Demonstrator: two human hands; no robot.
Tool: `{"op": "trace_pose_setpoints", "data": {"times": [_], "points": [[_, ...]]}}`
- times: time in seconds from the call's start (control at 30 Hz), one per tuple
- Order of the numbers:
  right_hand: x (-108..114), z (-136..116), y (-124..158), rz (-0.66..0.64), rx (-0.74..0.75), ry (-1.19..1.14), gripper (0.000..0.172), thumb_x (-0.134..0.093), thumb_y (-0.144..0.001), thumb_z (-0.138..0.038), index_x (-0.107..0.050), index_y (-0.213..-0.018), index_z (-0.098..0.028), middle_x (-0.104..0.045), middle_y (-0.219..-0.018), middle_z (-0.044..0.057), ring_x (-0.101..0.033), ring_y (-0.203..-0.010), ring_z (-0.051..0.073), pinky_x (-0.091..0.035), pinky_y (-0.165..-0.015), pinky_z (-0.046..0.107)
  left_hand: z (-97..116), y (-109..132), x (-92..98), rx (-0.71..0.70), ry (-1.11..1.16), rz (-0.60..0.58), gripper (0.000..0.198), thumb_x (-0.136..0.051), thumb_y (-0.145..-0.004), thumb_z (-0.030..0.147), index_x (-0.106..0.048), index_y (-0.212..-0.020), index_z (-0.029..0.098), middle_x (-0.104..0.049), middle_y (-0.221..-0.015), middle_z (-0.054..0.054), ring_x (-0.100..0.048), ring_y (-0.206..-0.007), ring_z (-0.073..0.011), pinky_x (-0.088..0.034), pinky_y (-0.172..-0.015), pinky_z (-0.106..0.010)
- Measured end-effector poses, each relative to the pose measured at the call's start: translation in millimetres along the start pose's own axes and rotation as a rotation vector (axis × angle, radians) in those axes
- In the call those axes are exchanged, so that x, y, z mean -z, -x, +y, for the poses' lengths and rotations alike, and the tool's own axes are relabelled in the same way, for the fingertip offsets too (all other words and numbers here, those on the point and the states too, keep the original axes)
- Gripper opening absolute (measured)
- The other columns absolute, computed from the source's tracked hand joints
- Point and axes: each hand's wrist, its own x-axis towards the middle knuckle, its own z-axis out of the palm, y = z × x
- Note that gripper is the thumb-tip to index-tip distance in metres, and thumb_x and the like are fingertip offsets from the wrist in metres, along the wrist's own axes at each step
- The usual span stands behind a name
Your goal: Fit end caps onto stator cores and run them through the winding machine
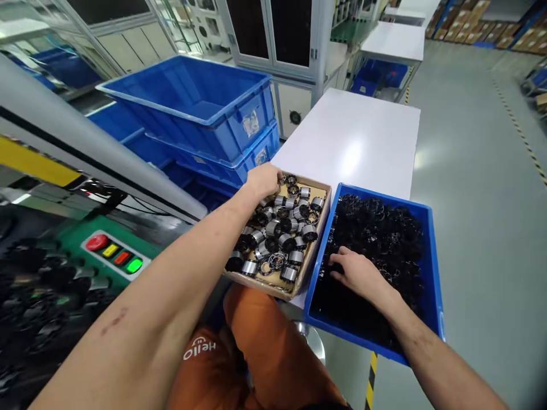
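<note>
My left hand (264, 180) is at the far left corner of a shallow cardboard box (310, 273), fingers curled down. Whether they grip the rim or a part there is hidden. Inside the box lie many metal-and-black cylindrical parts (273, 228), like small motor stators, along with a few thin rings (277, 261). My right hand (352, 270) reaches into a blue bin (433, 273) of black plastic ring-like parts (384, 228). Its fingers are bent and apart, touching or just above the pile, and I see nothing held in them.
Both containers rest on a white table (363, 131). Stacked blue crates (192, 125) stand beyond my left arm. At left are a grey post (98, 131), a green control panel with buttons (115, 253) and more metal parts (38, 296). A round metal stool (314, 341) is below.
</note>
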Motion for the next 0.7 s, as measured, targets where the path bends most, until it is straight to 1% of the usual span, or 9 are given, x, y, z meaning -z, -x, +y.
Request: {"op": "trace_pose_setpoints", "data": {"times": [0.17, 0.23, 0.3, 0.37, 0.43, 0.5, 0.57, 0.63, 0.7], "points": [[2, 4, -6, -0.026, 0.015, 0.012, 0.04, -0.086, -0.109, -0.021, -0.083, -0.148, -0.03, -0.075, -0.156, 0.008, -0.089, -0.12, 0.029, -0.064, -0.094, 0.035, -11, -24, -4.7, -0.014, 0.018, -0.029, 0.038, -0.093, -0.079, 0.009, -0.098, -0.115, 0.018, -0.091, -0.138, -0.018, -0.079, -0.146, -0.0478, -0.059, -0.135, -0.056], [2, 5, -6, -0.031, 0.021, 0.029, 0.041, -0.087, -0.107, -0.021, -0.084, -0.146, -0.031, -0.077, -0.151, 0.006, -0.089, -0.118, 0.03, -0.062, -0.09, 0.035, -17, -19, -0.9, -0.015, 0.077, 0.017, 0.035, -0.091, -0.083, 0.009, -0.097, -0.116, 0.018, -0.091, -0.135, -0.017, -0.079, -0.144, -0.046, -0.058, -0.137, -0.061], [2, 5, -6, -0.018, 0.02, 0.046, 0.035, -0.081, -0.11, -0.022, -0.085, -0.144, -0.031, -0.078, -0.148, 0.006, -0.089, -0.114, 0.029, -0.059, -0.086, 0.035, -20, -2, 2.0, -0.03, 0.205, 0.129, 0.035, -0.087, -0.09, 0.011, -0.096, -0.123, 0.019, -0.089, -0.139, -0.015, -0.079, -0.14, -0.0416, -0.058, -0.138, -0.064], [0, 4, -6, 0.004, 0.014, 0.057, 0.032, -0.078, -0.112, -0.023, -0.085, -0.143, -0.03, -0.078, -0.15, 0.007, -0.088, -0.111, 0.028, -0.057, -0.084, 0.035, -18, 26, 2.4, -0.063, 0.378, 0.257, 0.036, -0.079, -0.097, 0.012, -0.091, -0.131, 0.02, -0.086, -0.146, -0.013, -0.081, -0.132, -0.0336, -0.065, -0.13, -0.057], [0, 4, -7, 0.022, 0.012, 0.06, 0.032, -0.081, -0.111, -0.024, -0.085, -0.142, -0.03, -0.077, -0.151, 0.008, -0.087, -0.112, 0.027, -0.057, -0.084, 0.035, -10, 66, 0.8, -0.084, 0.759, 0.313, 0.034, -0.077, -0.099, 0.012, -0.085, -0.131, 0.021, -0.084, -0.149, -0.012, -0.084, -0.122, -0.0265, -0.073, -0.111, -0.043], [-1, 4, -8, 0.035, 0.01, 0.054, 0.027, -0.082, -0.113, -0.027, -0.086, -0.139, -0.029, -0.078, -0.146, 0.008, -0.086, -0.113, 0.026, -0.059, -0.087, 0.034, 0, 115, -1.4, -0.029, 1.291, 0.241, 0.033, -0.078, -0.095, 0.009, -0.078, -0.126, 0.021, -0.084, -0.145, -0.012, -0.086, -0.117, -0.0229, -0.073, -0.088, -0.03], [-1, 6, -8, 0.045, 0.013, 0.043, 0.018, -0.08, -0.117, -0.029, -0.085, -0.134, -0.025, -0.08, -0.138, 0.008, -0.083, -0.112, 0.025, -0.063, -0.094, 0.036, 9, 169, -3.9, 0.098, 1.706, 0.09, 0.037, -0.075, -0.088, 0.005, -0.077, -0.121, 0.02, -0.086, -0.136, -0.011, -0.087, -0.114, -0.0219, -0.069, -0.075, -0.023], [-1, 8, -7, 0.052, 0.021, 0.03, 0.017, -0.079, -0.119, -0.032, -0.083, -0.13, -0.021, -0.081, -0.135, 0.008, -0.081, -0.112, 0.023, -0.068, -0.1, 0.04, 13, 219, -8.7, 0.199, 1.886, -0.038, 0.032, -0.07, -0.086, 0.009, -0.077, -0.117, 0.017, -0.088, -0.13, -0.013, -0.087, -0.107, -0.0212, -0.068, -0.068, -0.021], [-2, 10, -6, 0.057, 0.021, 0.022, 0.025, -0.084, -0.118, -0.038, -0.082, -0.134, -0.019, -0.081, -0.139, 0.009, -0.08, -0.115, 0.024, -0.072, -0.105, 0.045, 13, 259, -17.3, 0.244, 1.965, -0.09, 0.015, -0.073, -0.093, 0.022, -0.076, -0.108, 0.017, -0.088, -0.128, -0.016, -0.087, -0.098, -0.0222, -0.068, -0.063, -0.023]]}}
